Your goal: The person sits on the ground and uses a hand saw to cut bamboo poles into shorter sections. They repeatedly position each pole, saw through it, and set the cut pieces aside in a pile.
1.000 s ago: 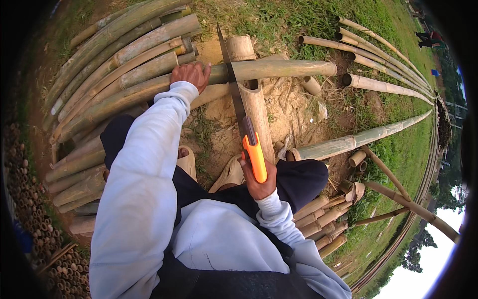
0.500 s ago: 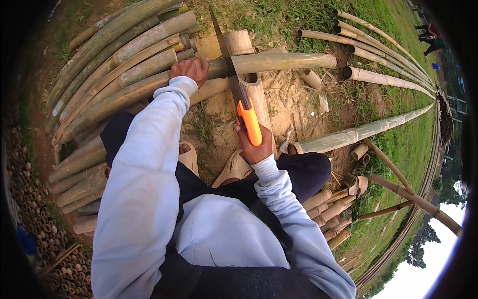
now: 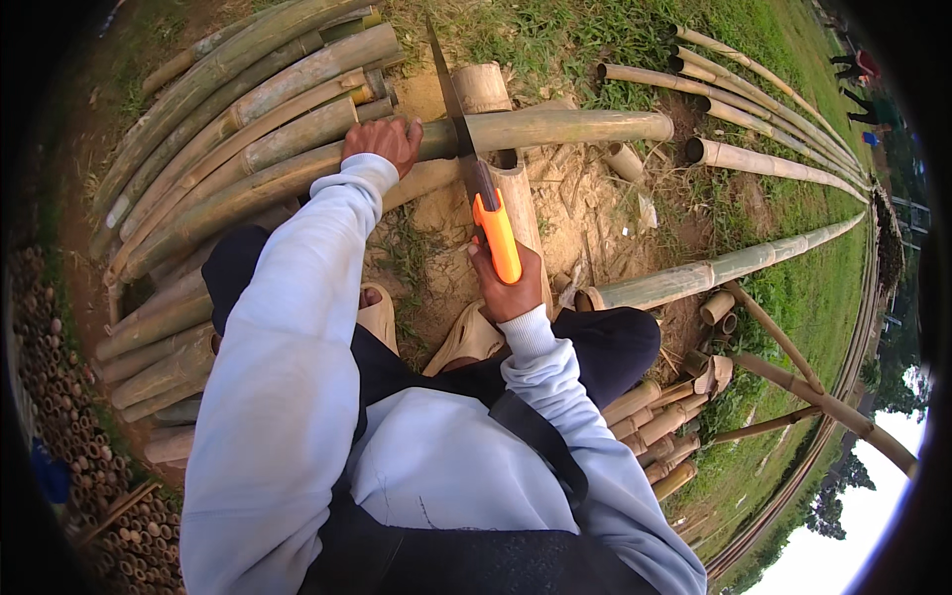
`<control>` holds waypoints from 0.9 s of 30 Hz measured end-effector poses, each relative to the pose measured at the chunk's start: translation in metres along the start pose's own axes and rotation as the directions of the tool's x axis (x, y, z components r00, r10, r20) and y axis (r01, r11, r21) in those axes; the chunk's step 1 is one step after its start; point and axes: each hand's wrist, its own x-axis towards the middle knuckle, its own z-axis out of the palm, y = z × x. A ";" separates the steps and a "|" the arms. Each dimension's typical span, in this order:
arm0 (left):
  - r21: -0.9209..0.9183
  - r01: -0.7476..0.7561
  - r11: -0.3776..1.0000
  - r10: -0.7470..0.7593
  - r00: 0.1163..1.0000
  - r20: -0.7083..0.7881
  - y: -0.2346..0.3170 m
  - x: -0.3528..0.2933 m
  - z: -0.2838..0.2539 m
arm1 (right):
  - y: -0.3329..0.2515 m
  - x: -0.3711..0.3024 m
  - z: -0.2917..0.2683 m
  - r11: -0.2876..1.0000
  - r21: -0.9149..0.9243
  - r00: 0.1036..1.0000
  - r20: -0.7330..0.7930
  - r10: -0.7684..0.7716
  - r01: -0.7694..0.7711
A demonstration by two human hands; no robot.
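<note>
My right hand [image 3: 508,286] is wrapped round the orange handle of a hand saw [image 3: 498,243]. The saw's long dark blade lies across a bamboo pole [image 3: 570,127] and points away from me. To the left of the blade, my left hand [image 3: 385,145] grips that same pole from above, with its fingers curled over it. Beneath the pole, a thick bamboo piece [image 3: 515,193] runs crosswise as a support, and its far part shows beyond the pole. How deep the blade sits in the pole is hard to tell.
Long bamboo poles [image 3: 297,84] are heaped on the left. Other poles [image 3: 764,164] lie on the grass to the right, with short cut pieces [image 3: 659,426] stacked near my right knee. Many small bamboo rings [image 3: 69,397] lie at lower left. Two people stand far off at upper right.
The saw has slid slightly forward across the pole, with my right hand moving along. My left hand keeps its place on the pole. The whole view has shifted a little.
</note>
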 end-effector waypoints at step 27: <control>-0.037 -0.006 0.999 0.003 0.997 -0.072 -0.003 -0.007 0.012 | 0.017 -0.076 -0.029 0.996 -0.075 0.999 -0.007 0.052 -0.052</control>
